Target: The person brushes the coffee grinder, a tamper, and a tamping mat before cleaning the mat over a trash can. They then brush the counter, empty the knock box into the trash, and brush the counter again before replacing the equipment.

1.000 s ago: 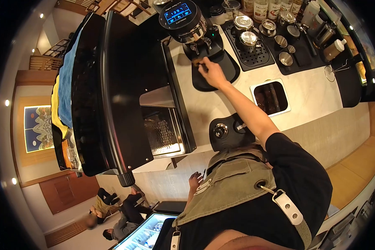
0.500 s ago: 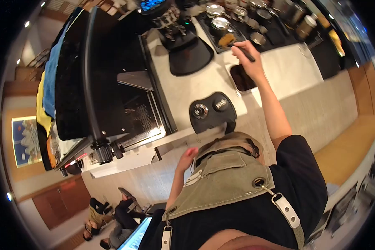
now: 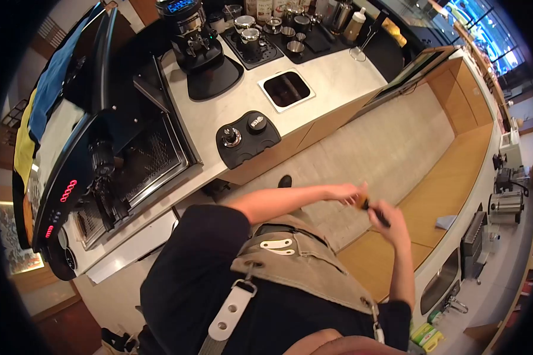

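Note:
My right hand [image 3: 392, 221] is closed around the black handle of a small brush [image 3: 380, 216] with light brown bristles. My left hand [image 3: 343, 192] meets it in front of my apron, fingers stretched out at the bristle end. Motion blur hides whether those fingers press on the bristles. Both hands are over the floor, away from the counter. On the counter, a black tamping mat [image 3: 249, 155] holds a metal-topped tamper [image 3: 230, 137] and a round black tool [image 3: 257, 123]. Behind it, a rectangular opening with a white rim [image 3: 264, 94] is set into the worktop.
An espresso machine [image 3: 103, 148] stands at the left, with a coffee grinder [image 3: 189, 35] beyond it. Metal cups [image 3: 250, 39], small pitchers and bottles line the counter's back. A wooden ledge [image 3: 420, 225] and a counter with a sink [image 3: 441, 284] run along the right.
I have turned right, away from the counter. My right hand has carried the brush from beside the metal cups to my front, and my left hand has come up to the bristles.

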Tool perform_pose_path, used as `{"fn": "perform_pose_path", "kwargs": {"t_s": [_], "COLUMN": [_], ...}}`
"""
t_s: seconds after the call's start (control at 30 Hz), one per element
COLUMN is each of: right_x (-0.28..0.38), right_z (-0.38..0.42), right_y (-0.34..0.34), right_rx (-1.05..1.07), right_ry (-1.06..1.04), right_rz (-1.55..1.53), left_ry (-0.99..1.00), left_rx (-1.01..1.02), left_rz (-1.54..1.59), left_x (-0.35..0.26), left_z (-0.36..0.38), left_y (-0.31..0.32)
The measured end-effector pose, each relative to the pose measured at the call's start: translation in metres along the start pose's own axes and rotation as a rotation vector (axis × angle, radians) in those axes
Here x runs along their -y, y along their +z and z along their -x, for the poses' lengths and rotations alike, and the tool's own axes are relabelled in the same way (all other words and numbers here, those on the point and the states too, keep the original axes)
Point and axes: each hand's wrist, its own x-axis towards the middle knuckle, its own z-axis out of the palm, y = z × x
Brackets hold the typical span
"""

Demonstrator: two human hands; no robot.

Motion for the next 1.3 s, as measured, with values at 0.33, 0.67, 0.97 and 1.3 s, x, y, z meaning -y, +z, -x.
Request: {"fn": "perform_pose_path", "kwargs": {"t_s": [0.33,0.67,0.97,1.3], "right_x": [0.021,0.012,-0.05,0.018], "right_z": [0.14,0.108,0.095,-0.104], "right_y": [-0.014,0.022,0.168,0.068], "right_rx": [-1.228,-0.57,-0.255,-0.459], "right_ry": [0.212,0.327,0.341,-0.017], "right_rz": [-0.088,-0.042,0.079,-0.449], "left_ry": [-0.068,0.21,0.269,-0.107], "left_rx": [0.324,0.079,-0.082,-0.523], "left_rz": [0.27,0.002,0.09,0.071], "left_x": [-0.009,-0.053,-0.051,0.1], "left_z": [-0.075,-0.04,-0.029,0.053], "left_y": [0.128,0.111,0.054,-0.055]}}
